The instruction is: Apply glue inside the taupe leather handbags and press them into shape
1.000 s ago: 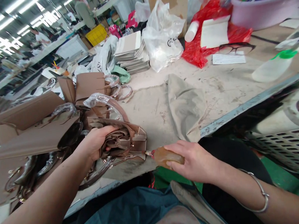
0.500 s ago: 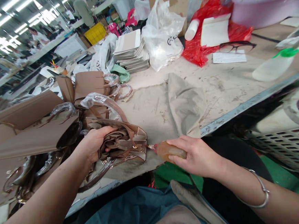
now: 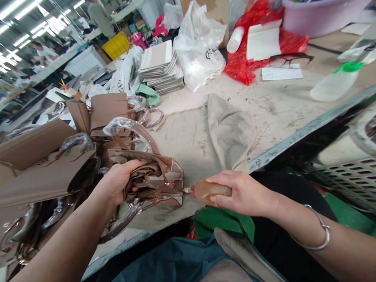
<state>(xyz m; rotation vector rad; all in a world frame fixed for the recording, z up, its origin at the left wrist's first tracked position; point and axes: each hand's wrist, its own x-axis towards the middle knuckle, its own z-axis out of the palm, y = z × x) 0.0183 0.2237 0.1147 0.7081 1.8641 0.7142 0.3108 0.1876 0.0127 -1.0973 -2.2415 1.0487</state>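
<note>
Leather bag (image 3: 160, 178), folded on itself at the near edge of the tabletop (image 3: 279, 107), looks soft, light and limp, and its plastic-wrapped handle is probably slick; the firmer seamed edge seems the surest hold. The left hand (image 3: 118, 183) has its fingers (image 3: 134, 164) curled over the folds, clamping them. The right hand (image 3: 244, 193) wraps its fingers round a small amber bottle (image 3: 208, 190), squeezable by the look, its red tip touching the bag's corner. A grey cloth (image 3: 229, 129) lies on the stained, scuffed top. More bags (image 3: 40, 170) crowd the left, with glasses (image 3: 290, 59) and a basin (image 3: 324, 15) farther back. Other workers stand at distant benches.
</note>
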